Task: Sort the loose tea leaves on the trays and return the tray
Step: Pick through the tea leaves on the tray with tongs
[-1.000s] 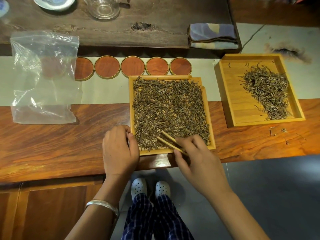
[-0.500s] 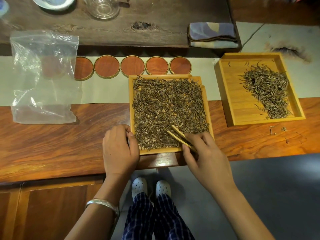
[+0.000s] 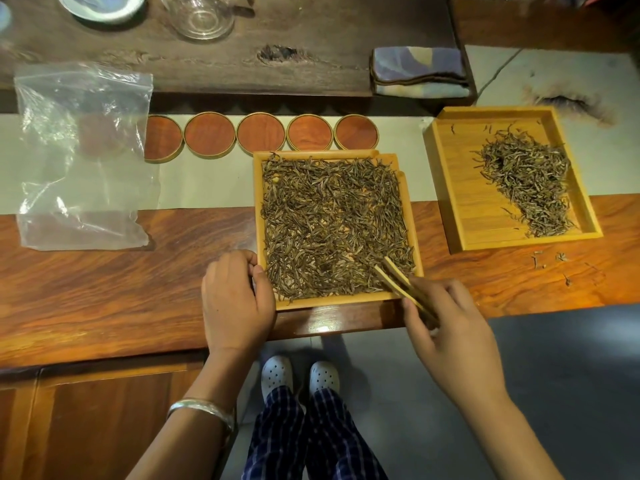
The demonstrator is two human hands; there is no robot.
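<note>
- At the near edge of the bench [image 3: 104, 292], centre: a shallow wooden tray [image 3: 258, 216] w/ loose tea leaves [image 3: 332, 226] spread over nearly the whole floor, a few bare patches of wood showing through.
- Left hand [image 3: 235, 303] grips that tray's near-left corner: thumb hooked over the rim onto the inside, the other fingers curled vs. the outer wall.
- Right hand [image 3: 450, 330] pinches a pair of bamboo tweezers [image 3: 398, 278], thumb on one side and fingers on the other; tips are down among the leaves in the tray's near-right corner, slightly apart (can't tell if a leaf is caught between them).
- To the right, well apart from the first: a second wooden tray [image 3: 464, 209], tilted a bit, partly on the bench and partly on the pale runner [image 3: 207, 185] behind. It holds a smaller pile of tea [image 3: 526, 181] against its right side; left half is bare wood.
- A few stray leaf bits [image 3: 550, 259] lie on the bench just in front of the second tray.
- Behind the centre tray: five round wooden coasters [image 3: 261, 133] in a row on the runner, the leftmost partly behind a clear plastic bag [image 3: 83, 157] lying at far left.
- Farther back on a darker slab: folded cloth [image 3: 419, 72], glass bowl [image 3: 201, 15], a white dish [image 3: 100, 6] (cut off by the frame).
- A silver bangle [image 3: 204, 410] on the left wrist; white clogs [image 3: 299, 375] below on the floor.
</note>
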